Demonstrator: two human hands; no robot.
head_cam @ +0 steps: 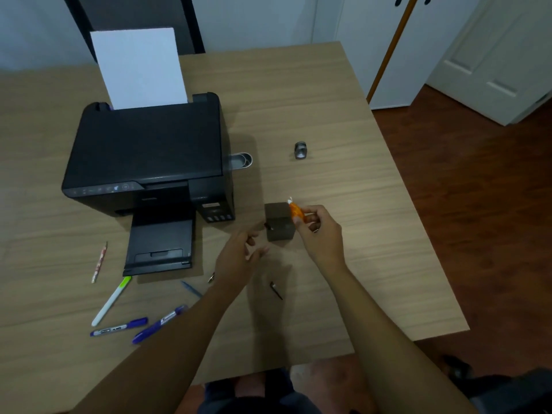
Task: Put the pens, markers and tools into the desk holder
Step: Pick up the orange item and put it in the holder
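Observation:
A small dark box-shaped desk holder point(278, 222) stands on the wooden desk. My right hand point(319, 231) grips a small orange tool with a white tip point(295, 211) just over the holder's right edge. My left hand point(239, 258) hovers open just left of the holder, holding nothing. Two blue markers point(119, 327) point(159, 323), a white pen with a green cap point(111, 300), a patterned pencil point(99, 262), a blue pen point(191, 288) and a small dark clip-like piece point(276, 290) lie on the desk.
A black printer point(146, 156) with a paper sheet point(140, 67) and extended tray point(161, 249) fills the left middle. A silver sharpener point(301, 150) and a clear case point(242, 160) lie beyond the holder. The desk's right edge point(418, 204) drops to wooden floor.

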